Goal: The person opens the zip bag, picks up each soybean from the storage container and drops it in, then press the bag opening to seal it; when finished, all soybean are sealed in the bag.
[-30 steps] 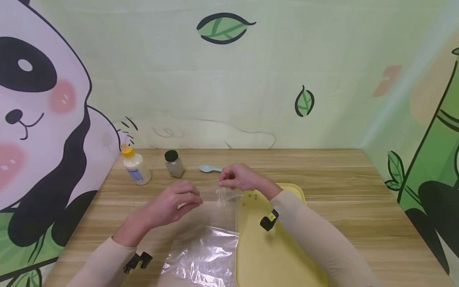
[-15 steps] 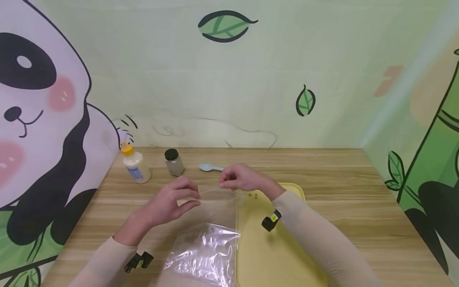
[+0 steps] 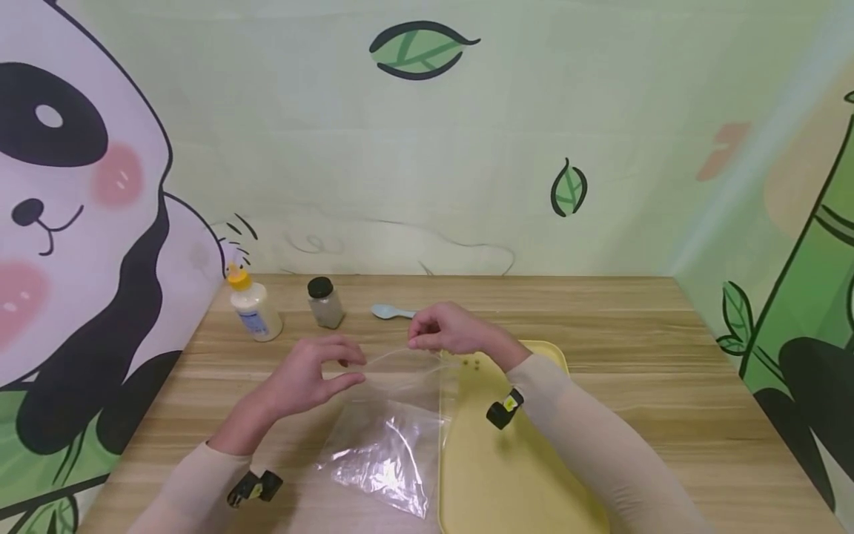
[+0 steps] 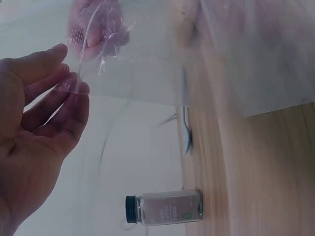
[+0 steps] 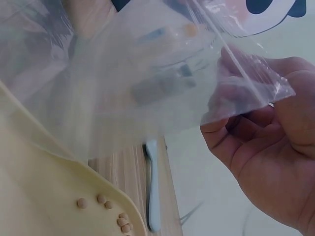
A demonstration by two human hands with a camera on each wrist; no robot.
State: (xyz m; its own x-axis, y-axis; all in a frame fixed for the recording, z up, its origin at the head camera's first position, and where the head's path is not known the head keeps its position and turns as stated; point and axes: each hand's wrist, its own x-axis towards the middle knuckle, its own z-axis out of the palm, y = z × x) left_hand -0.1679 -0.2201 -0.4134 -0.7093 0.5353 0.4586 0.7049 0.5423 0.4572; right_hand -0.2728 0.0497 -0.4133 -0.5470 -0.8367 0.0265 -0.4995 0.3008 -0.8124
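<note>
A clear zip-top plastic bag [image 3: 390, 452] hangs between my hands, its mouth uppermost and its lower part creased and shiny. My right hand [image 3: 450, 328] pinches the bag's top edge near the right corner; the right wrist view shows thumb and fingers of this hand [image 5: 266, 132] on the film beside the zip strip. My left hand [image 3: 310, 376] is at the other top corner, thumb and fingers spread apart. In the left wrist view, fingertips of the left hand [image 4: 44, 113] touch the corner by the zip strip [image 4: 86, 39].
A yellow tray [image 3: 514, 460] lies under the right forearm, with several small brown pellets [image 5: 123, 221] near its corner. Behind stand a white bottle with a yellow cap [image 3: 255, 311] and a black-lidded pepper jar [image 3: 325, 304]. A pale blue spoon [image 3: 389, 311] lies beyond the right hand.
My left hand has drawn slightly left and its thumb and fingers have parted wider. The bag's lower part has swung and gathered narrower. My right hand keeps its pinch in nearly the same place.
</note>
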